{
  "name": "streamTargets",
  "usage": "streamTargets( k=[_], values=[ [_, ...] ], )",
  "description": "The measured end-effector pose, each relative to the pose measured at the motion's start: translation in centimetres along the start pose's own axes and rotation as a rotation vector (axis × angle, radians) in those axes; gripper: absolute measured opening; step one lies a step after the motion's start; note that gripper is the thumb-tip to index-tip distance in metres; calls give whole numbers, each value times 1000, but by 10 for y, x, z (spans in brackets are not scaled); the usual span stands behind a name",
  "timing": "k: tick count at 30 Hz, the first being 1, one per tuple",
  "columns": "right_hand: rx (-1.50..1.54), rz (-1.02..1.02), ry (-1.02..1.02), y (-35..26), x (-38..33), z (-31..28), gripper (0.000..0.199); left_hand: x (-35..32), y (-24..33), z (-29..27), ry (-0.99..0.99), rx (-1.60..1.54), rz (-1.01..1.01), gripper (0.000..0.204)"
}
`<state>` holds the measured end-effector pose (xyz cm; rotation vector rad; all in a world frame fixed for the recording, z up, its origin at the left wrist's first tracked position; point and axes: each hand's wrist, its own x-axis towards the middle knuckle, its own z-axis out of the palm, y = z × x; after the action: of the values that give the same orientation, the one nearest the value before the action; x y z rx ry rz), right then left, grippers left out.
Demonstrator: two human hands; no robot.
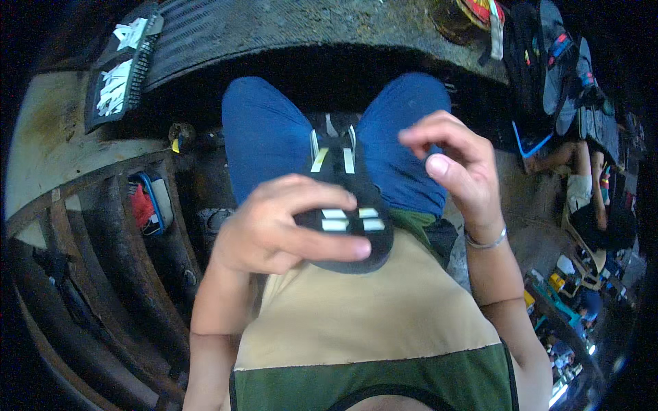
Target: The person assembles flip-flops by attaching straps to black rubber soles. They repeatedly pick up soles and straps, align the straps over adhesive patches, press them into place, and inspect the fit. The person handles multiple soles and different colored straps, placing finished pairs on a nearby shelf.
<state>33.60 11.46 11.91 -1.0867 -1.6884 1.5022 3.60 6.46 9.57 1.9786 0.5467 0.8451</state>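
Note:
A black sandal sole (pixel 378 255) lies lengthwise over my lap, its toe or heel end toward my belly. Short whitish strips stand out of it: a pair (pixel 348 162) near the far end and several small tabs (pixel 334 219) near the close end. My left hand (pixel 284 222) grips the sole from the left, two fingers reaching across its top around the tabs. My right hand (pixel 460 152) is raised over my right knee, apart from the sole. Its fingers are bent and blurred, with a gap between them and the thumb, and nothing shows in it.
Ahead runs a worn dark bench (pixel 295 27). A black plastic basket (pixel 142 75) of white strips sits at far left. Slatted racking (pixel 110 257) fills the left, with a blue-edged sandal (pixel 156 202) on it. Sandals (pixel 552 65) are piled at far right, near another person's arm (pixel 582 171).

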Motion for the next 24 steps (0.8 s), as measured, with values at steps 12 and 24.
streamTargets(
  k=[12, 24],
  values=[
    [273, -256, 305, -11, 70, 61, 76, 88, -24, -41, 1236, -370, -240, 64],
    [427, -275, 390, -10, 94, 79, 72, 66, -23, -11, 1000, -284, -361, 51]
  ],
)
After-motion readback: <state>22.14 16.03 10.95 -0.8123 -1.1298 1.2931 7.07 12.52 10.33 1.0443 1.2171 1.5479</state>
